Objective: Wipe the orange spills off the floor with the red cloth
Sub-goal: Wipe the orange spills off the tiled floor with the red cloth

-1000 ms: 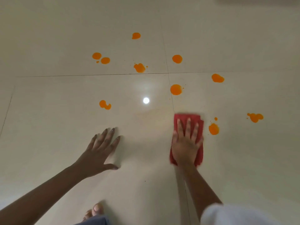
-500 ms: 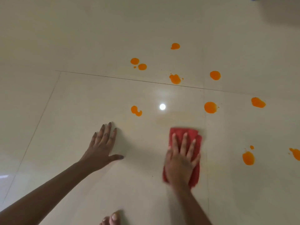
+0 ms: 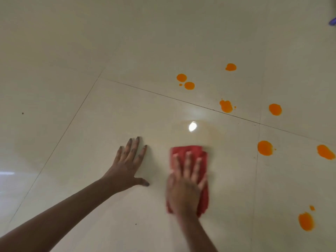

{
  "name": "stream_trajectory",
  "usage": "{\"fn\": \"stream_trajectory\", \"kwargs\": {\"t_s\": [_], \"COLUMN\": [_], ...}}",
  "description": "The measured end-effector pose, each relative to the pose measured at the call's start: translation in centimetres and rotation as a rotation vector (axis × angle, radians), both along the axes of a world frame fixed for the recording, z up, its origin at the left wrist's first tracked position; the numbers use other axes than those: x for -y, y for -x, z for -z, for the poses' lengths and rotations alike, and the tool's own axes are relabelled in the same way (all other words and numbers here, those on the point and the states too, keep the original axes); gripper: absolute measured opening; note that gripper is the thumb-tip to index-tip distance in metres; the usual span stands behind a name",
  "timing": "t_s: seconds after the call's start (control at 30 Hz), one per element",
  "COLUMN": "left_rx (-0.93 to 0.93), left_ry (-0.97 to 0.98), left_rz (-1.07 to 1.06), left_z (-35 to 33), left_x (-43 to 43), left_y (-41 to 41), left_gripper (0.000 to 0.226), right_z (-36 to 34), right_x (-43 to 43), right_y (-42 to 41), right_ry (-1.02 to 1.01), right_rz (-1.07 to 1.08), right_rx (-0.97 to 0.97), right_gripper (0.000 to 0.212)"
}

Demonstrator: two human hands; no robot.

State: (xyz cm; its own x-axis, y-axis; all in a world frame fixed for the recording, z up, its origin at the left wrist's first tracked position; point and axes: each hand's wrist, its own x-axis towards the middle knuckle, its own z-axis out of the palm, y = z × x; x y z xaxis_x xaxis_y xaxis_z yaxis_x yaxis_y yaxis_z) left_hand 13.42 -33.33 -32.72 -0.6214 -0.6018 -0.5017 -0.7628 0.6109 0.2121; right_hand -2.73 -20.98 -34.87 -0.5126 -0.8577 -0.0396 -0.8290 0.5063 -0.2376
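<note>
My right hand [image 3: 186, 180] lies flat on the folded red cloth [image 3: 189, 150], fingers straight, pressing it to the pale tiled floor. My left hand [image 3: 128, 165] rests open on the floor just left of the cloth, fingers spread. Several orange spills dot the tiles to the right and beyond: one [image 3: 265, 148] right of the cloth, one at the right edge [image 3: 325, 152], one near right [image 3: 306, 221], and farther ones [image 3: 226, 106], [image 3: 275, 109], [image 3: 185, 81], [image 3: 231, 67]. A faint orange smear [image 3: 209, 135] shows just beyond the cloth.
The glossy cream floor [image 3: 72, 51] has dark grout lines and a bright light reflection [image 3: 192, 126]. A small purple object [image 3: 333, 21] shows at the top right edge.
My right hand has slid the cloth leftward, over where the spill near my left hand lay; that spill is no longer visible. The view has swung left, and my left hand stays planted.
</note>
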Motion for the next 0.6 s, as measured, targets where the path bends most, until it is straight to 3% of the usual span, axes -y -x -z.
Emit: {"fn": "stream_trajectory", "kwargs": {"t_s": [0.1,0.17,0.3,0.4,0.5,0.6], "left_rx": [-0.016,-0.042,-0.054,-0.029,0.015,0.053], "left_ry": [0.0,-0.01,0.007,-0.001,0.0,0.016], "left_rz": [-0.009,-0.017,-0.027,-0.038,-0.034,-0.019], "left_z": [0.2,0.1,-0.2,-0.4,-0.5,-0.8], "left_x": [0.1,0.3,0.1,0.1,0.1,0.2], "left_y": [-0.3,-0.5,-0.3,0.1,0.4,0.4], "left_gripper": [0.119,0.119,0.119,0.12,0.121,0.122], "right_z": [0.0,-0.4,-0.2,-0.6,-0.5,-0.8], "right_x": [5.1,11.0,12.2,5.1,3.3,9.2], "right_y": [-1.9,1.3,9.3,5.5,-0.5,0.7], "right_ry": [0.037,-0.037,-0.128,-0.063,-0.053,-0.085], "right_rz": [-0.372,-0.418,-0.051,0.109,-0.145,-0.404], "right_rx": [0.022,-0.008,0.014,-0.037,0.011,0.0], "right_gripper": [0.05,0.049,0.05,0.05,0.052,0.051]}}
